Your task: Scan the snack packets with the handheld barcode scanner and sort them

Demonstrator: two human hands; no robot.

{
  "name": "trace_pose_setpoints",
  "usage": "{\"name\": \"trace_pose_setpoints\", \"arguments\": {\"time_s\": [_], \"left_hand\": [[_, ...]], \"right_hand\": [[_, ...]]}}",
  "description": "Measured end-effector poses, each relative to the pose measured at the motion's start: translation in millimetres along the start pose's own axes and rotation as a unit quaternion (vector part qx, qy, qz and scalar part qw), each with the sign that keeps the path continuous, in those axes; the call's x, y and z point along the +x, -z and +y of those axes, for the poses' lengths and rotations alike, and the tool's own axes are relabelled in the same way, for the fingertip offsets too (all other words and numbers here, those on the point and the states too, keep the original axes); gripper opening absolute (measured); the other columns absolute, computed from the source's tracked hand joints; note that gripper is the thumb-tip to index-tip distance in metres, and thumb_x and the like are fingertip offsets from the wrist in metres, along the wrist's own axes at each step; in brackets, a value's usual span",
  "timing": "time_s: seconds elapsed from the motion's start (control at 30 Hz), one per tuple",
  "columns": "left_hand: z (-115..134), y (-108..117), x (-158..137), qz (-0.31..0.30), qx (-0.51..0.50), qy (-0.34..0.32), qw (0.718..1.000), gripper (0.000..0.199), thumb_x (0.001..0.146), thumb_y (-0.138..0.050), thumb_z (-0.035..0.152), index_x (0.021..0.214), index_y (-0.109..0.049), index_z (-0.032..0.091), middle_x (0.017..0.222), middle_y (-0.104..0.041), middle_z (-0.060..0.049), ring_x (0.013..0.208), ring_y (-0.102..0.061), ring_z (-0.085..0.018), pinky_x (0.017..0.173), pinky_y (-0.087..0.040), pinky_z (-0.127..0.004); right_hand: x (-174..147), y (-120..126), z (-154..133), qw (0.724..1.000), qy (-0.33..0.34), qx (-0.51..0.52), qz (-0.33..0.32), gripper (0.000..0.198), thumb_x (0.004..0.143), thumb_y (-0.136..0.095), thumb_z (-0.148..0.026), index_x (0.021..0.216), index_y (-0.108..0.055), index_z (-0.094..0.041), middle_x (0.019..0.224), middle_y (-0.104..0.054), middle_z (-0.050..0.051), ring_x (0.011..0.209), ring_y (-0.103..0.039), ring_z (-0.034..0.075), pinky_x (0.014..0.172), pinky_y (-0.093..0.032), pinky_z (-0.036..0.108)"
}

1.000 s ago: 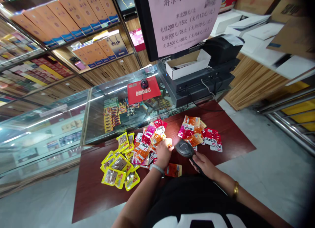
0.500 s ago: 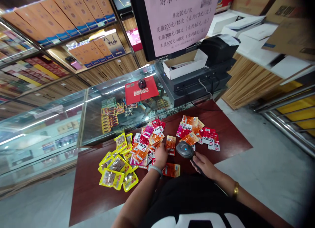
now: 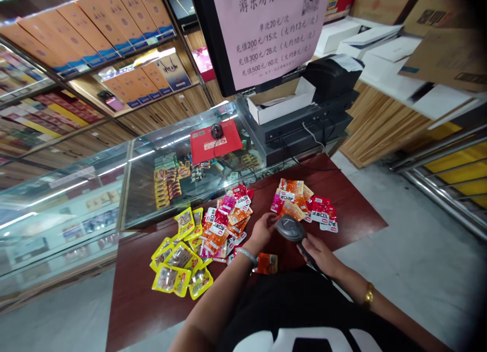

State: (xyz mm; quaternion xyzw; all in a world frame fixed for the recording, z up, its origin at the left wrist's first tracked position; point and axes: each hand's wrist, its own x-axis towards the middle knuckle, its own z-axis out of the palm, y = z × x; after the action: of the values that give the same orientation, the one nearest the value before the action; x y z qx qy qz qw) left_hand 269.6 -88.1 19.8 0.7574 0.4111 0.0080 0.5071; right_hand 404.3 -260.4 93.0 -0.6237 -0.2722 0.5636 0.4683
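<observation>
Gripping scanner (image 3: 289, 227) in right fingers (image 3: 309, 244), slanting it toward eleven o'clock, at three o'clock from left fingers (image 3: 268, 221) of untellable hold.

Bright light, glare on glass counter (image 3: 201, 194), darkened upper-right corner

free: table (image 3: 355, 210) right end, front-left corner | blocking: scanner (image 3: 289, 227) over middle, yellow packets (image 3: 181, 256) left

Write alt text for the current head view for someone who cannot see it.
A person's right hand holds a dark handheld scanner over a reddish-brown table, the left hand near the scanner's head. Yellow packets and red, orange and pink packets lie in piles, with a glass display counter beyond.
</observation>
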Motion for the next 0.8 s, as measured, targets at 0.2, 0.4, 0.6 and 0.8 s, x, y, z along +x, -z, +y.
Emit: {"name": "trace_pose_setpoints", "arguments": {"time_s": [0.2,0.4,0.6,0.8], "left_hand": [[-40.2,7.5,-57.5,-0.064,0.344,-0.059,0.935,0.045,0.075,-0.072,0.024,0.118,-0.063,0.016,0.125,-0.061,-0.017,0.123,-0.049,-0.035,0.108,-0.034,-0.049],[-66.6,13.3,-80.5,-0.09,0.425,-0.048,0.899,0.024,0.092,-0.047,0.019,0.106,-0.066,0.015,0.113,-0.066,-0.017,0.115,-0.056,-0.031,0.102,-0.037,-0.045],[-48.6,27.0,-46.8,0.021,0.198,0.149,0.969,0.038,0.08,-0.07,0.038,0.11,-0.059,0.019,0.095,-0.071,-0.007,0.087,-0.066,-0.022,0.077,-0.044,-0.03],[-36.8,32.4,-36.0,0.078,0.051,0.149,0.984,0.041,0.073,-0.078,0.036,0.106,-0.061,0.02,0.092,-0.071,-0.003,0.081,-0.065,-0.018,0.074,-0.043,-0.027]], "right_hand": [[3.2,-0.6,11.1,1.0,-0.009,0.016,-0.015,0.053,0.088,-0.047,-0.074,0.084,-0.049,-0.021,0.065,-0.049,-0.004,0.047,-0.042,0.009,0.044,-0.035,0.024],[5.0,0.4,18.1,0.999,-0.01,0.005,-0.031,0.052,0.09,-0.045,-0.073,0.086,-0.049,-0.021,0.064,-0.049,-0.005,0.046,-0.042,0.009,0.044,-0.034,0.023],[4.7,-0.5,10.9,1.0,-0.019,0.009,-0.02,0.054,0.086,-0.048,-0.076,0.083,-0.047,-0.022,0.067,-0.05,-0.004,0.048,-0.043,0.01,0.045,-0.036,0.024],[4.5,-3.0,5.8,0.999,-0.005,0.012,-0.03,0.055,0.087,-0.046,-0.076,0.085,-0.05,-0.021,0.065,-0.049,-0.005,0.048,-0.042,0.009,0.045,-0.035,0.024]]}}
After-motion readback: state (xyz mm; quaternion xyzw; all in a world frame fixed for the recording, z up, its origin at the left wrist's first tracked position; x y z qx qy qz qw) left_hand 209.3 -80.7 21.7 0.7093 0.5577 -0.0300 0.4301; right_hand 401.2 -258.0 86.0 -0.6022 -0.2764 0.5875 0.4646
